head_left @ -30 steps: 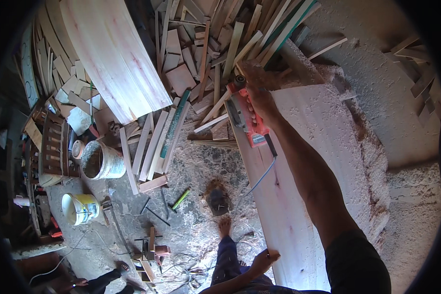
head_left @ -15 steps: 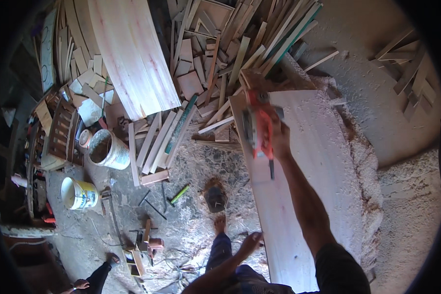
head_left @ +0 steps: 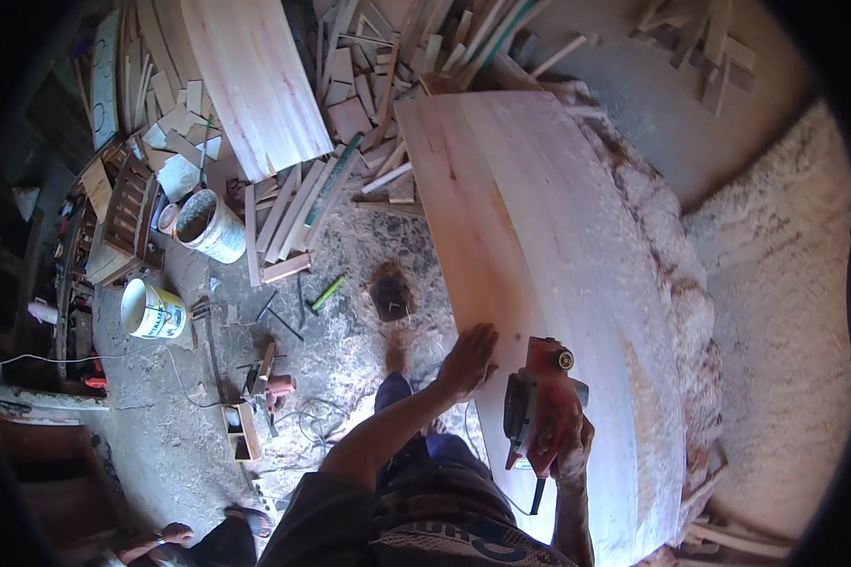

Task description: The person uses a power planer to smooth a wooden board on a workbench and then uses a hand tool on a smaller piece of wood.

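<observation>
A wide pale plank (head_left: 591,246) with reddish streaks lies along my right side, strewn with shavings. Near its lower part, my right hand (head_left: 572,444) grips a red electric hand planer (head_left: 544,397) with a dark cord hanging from its rear. Against the plank's left edge rests my left hand (head_left: 468,359), fingers spread out on the wood with nothing held in them. My bare foot and a dark block (head_left: 390,298) show on the dusty floor below to the left.
Another board (head_left: 246,76) lies over piled offcuts (head_left: 355,104). Two buckets (head_left: 213,236), loose slats (head_left: 284,222), a green-handled tool (head_left: 328,291), cords and a wooden tool box (head_left: 241,430) are on the floor at left. A co-worker's hand (head_left: 175,532) and leg show at lower left.
My right hand has drawn the planer from the plank's far end back toward my body. My left hand has moved up the left edge onto the plank. The view has shifted.
</observation>
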`<state>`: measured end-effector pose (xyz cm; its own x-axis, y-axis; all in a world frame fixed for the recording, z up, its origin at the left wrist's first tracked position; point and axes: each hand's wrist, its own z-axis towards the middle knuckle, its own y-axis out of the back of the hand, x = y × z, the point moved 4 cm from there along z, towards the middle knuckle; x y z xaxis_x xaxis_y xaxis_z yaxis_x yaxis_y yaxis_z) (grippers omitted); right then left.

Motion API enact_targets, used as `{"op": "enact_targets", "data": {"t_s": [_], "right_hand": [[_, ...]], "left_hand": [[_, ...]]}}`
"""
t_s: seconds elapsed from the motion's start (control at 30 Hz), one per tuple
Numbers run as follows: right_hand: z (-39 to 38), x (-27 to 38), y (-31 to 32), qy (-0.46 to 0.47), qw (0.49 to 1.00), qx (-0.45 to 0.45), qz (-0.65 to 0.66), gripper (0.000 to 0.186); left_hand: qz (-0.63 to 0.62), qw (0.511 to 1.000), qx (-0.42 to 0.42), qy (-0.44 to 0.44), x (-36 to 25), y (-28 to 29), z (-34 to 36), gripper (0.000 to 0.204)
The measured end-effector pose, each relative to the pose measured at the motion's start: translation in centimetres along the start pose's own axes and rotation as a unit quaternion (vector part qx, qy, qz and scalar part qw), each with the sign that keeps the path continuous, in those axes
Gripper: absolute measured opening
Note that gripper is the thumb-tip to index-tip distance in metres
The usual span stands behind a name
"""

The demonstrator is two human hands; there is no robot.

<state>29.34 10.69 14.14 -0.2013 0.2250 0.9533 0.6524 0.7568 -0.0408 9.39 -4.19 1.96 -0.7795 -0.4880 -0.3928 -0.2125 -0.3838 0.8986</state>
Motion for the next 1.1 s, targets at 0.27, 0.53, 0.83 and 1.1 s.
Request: {"op": "enact_targets", "data": {"t_s": [0.27, 0.53, 0.83, 1.1], "right_hand": [[-14.7, -0.9, 10.2, -0.003, 1.0, -0.015, -0.002, 0.063], [-26.7, -5.8, 17.4, 0.012, 0.999, -0.04, -0.013, 0.062], [-39.7, -7.0, 25.1, 0.016, 0.999, -0.014, -0.029, 0.063], [-46.7, -8.1, 31.7, 0.012, 1.0, -0.011, 0.021, 0.064]], "left_hand": [[0.002, 0.995, 0.04, -0.087, -13.4, -1.2, -11.0, 0.074], [0.019, 0.992, 0.06, -0.111, -23.9, -3.4, -21.2, 0.07], [0.004, 0.985, 0.085, -0.147, -35.1, -6.7, -30.4, 0.065], [0.025, 0.983, 0.082, -0.16, -41.3, -8.6, -35.2, 0.066]]}}
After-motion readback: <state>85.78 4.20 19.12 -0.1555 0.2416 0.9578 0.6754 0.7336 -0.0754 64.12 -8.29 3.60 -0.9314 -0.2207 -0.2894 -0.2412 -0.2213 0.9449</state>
